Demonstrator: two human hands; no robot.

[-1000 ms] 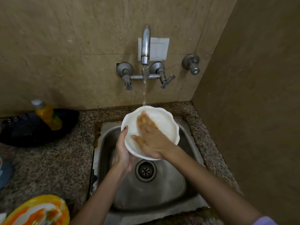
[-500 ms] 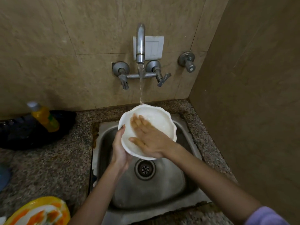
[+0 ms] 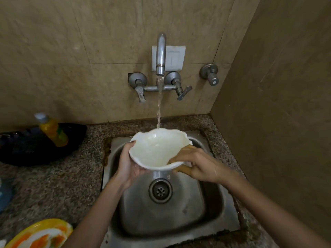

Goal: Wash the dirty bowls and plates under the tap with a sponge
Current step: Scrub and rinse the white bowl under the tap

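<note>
Bowl [image 3: 157,149]: white, scalloped rim, held mid-frame over the sink [image 3: 211,208], mouth up and tipped slightly toward the camera. Water stream [image 3: 159,108] from the tap [image 3: 160,54] lands just inside the far rim.

Change vs. 0.5 s ago: R hand [image 3: 195,165] was flat inside the bowl, rubbing. It's now out and at the near-right rim, fingers [image 3: 180,155] curled and pinching the edge. L hand [image 3: 128,167] is unchanged, gripping the left rim w/ thumb on top and the rest underneath. Bowl sits more level than before.

Reading: prob. rub phase over, now rinse/fill under flow w/ two-hand hold. Inside looks clean and wet. No sponge in view.

Surroundings: drain [image 3: 160,190] below the bowl. On the table [image 3: 53,185], yellow bottle [image 3: 52,130] in a dark pan [image 3: 23,147], left of frame. Orange-patterned plate [image 3: 39,233] at lower left, likely waiting to be washed.
</note>
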